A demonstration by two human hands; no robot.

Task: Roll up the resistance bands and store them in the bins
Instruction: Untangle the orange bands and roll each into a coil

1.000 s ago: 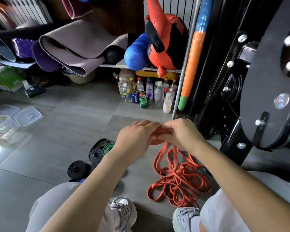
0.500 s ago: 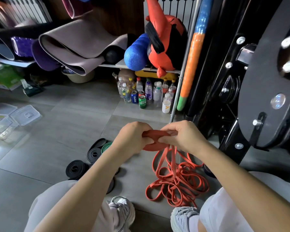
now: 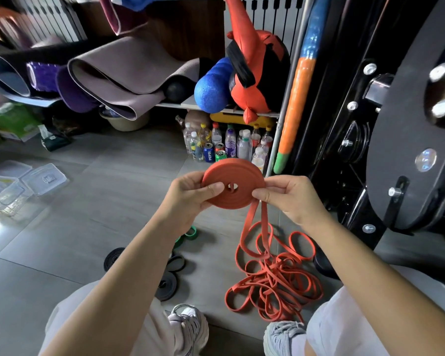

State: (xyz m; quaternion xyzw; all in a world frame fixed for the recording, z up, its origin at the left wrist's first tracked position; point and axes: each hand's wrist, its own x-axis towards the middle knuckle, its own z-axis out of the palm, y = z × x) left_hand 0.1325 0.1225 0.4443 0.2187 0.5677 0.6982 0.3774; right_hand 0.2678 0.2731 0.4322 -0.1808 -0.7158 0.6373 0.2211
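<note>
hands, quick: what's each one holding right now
Left hand: closed, pinching the left side of the orange band roll.
Right hand: closed, pinching the roll's right edge.

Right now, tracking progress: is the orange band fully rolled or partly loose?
Partly rolled: left hand and right hand pinch the coil; strands hang to a loose tangle below.

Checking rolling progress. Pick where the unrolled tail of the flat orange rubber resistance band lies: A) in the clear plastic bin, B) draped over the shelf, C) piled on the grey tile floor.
C: strands hang from the orange coil held by left hand and right hand down to a tangle on the grey floor.
</note>
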